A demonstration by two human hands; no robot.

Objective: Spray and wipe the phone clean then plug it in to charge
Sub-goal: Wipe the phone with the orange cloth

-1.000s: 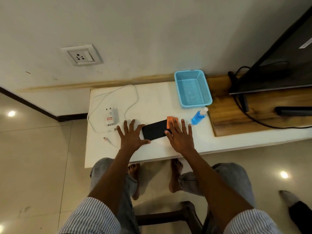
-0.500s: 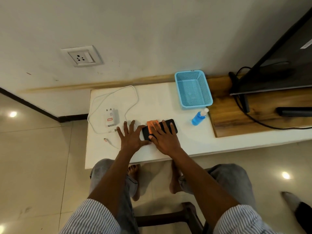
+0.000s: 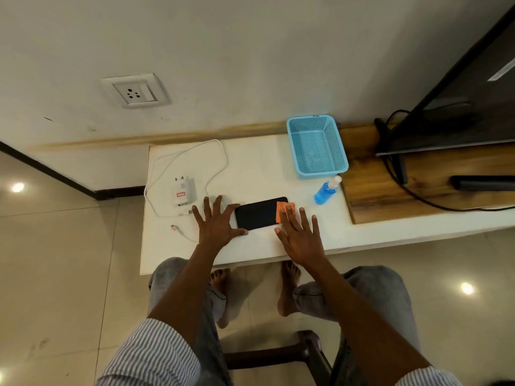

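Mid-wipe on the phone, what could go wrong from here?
1. The phone lies near the white table's front edge; only the left hand braces one end, so a hard stroke could slide it off.
2. The right hand presses the small orange cloth with flat fingers; it may slip out.
3. The loose charger cable lies beside the left hand and could snag.

The phone [image 3: 260, 213] is lying flat on the table [image 3: 256, 165]. The left hand [image 3: 218, 222] is pressing beside the phone's left end, fingers spread; the right hand [image 3: 299, 235] is pressing an orange cloth [image 3: 282, 210] onto its right end. A spray bottle [image 3: 326, 190] is standing right of the phone, a charger [image 3: 182, 192] lying left.
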